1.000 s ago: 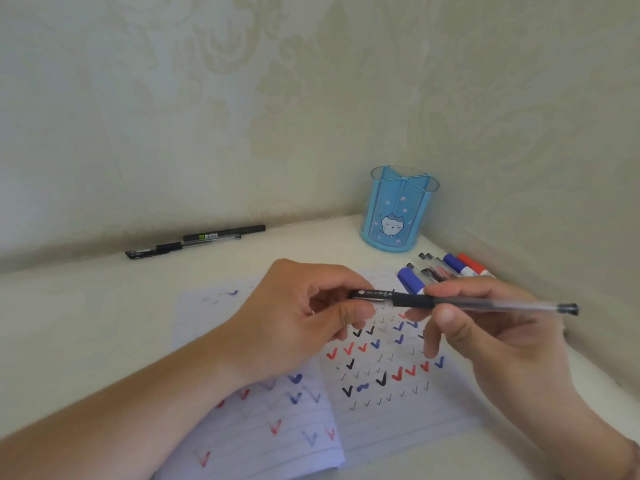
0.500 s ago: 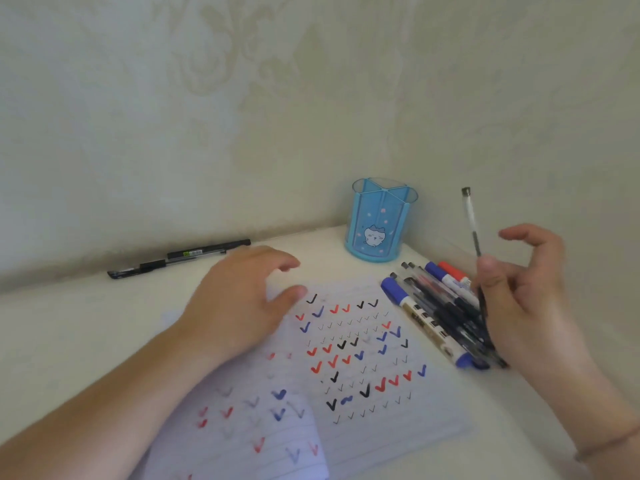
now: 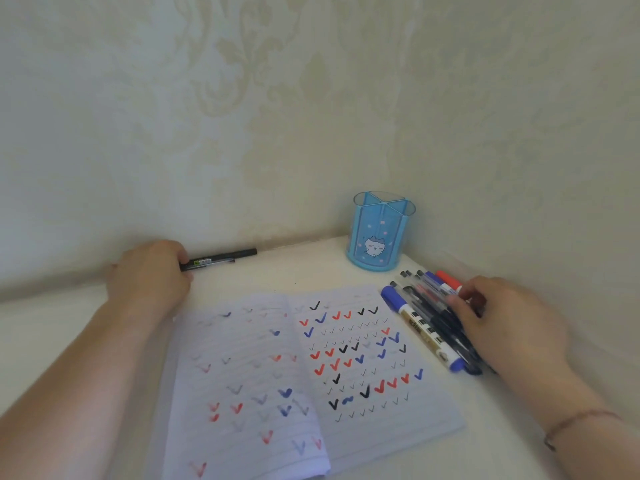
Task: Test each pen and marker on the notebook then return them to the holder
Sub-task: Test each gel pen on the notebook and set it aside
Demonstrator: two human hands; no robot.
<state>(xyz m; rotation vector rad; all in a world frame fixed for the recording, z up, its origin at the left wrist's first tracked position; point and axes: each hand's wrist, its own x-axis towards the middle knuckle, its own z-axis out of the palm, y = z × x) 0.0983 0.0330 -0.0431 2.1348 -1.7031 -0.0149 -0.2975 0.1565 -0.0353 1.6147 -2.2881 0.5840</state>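
The open notebook [image 3: 346, 362], covered in red, blue and black ticks, lies in front of me. At its far right stands the blue see-through holder [image 3: 381, 233], with nothing in it. My left hand [image 3: 149, 275] is by the back wall, fingers curled round the left end of a black pen [image 3: 221, 258] that lies on the table. Several pens and markers [image 3: 419, 320] lie in a pile right of the notebook. My right hand [image 3: 505, 327] lies over that pile, its bent fingers on the pens. Whether it pinches one is hidden.
The white tabletop [image 3: 277, 271] sits in a corner, with patterned walls close behind and to the right. A blue-capped marker [image 3: 398, 299] is the pile's nearest piece to the notebook, and a red-capped one [image 3: 448, 280] lies by the right wall.
My left hand moved off the notebook to the black pen by the wall. My right hand came down with the clear pen onto the pile.
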